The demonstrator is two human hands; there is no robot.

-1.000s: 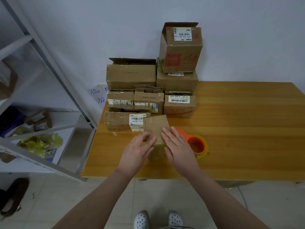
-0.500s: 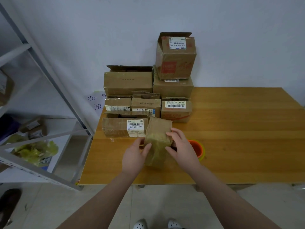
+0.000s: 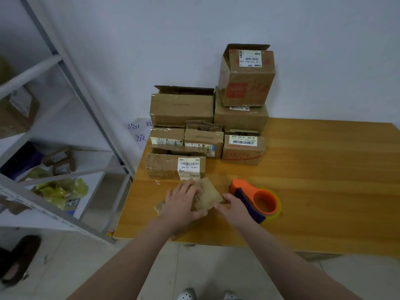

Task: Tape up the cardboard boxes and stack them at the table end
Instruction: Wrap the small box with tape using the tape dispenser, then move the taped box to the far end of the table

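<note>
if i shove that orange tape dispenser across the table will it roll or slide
Probably slides rather than rolls: the tape dispenser lies on its side, the roll's hole facing up. It looks like rigid plastic, so likely stiff and light. The wooden table looks smooth, so it may skid easily.

The white label on the flat brown cardboard box (image 3: 162,166) in front reads "505-101-16-6A7". The red-striped brown cardboard box (image 3: 243,151) carries a label reading "J6 506". A white paper sheet (image 3: 138,132) bears the handwritten characters "临" and "放".

Dim, flat, bluish light, soft shadows, wide-angle bowing at the edges, perhaps motion blur mid-frame.
</note>
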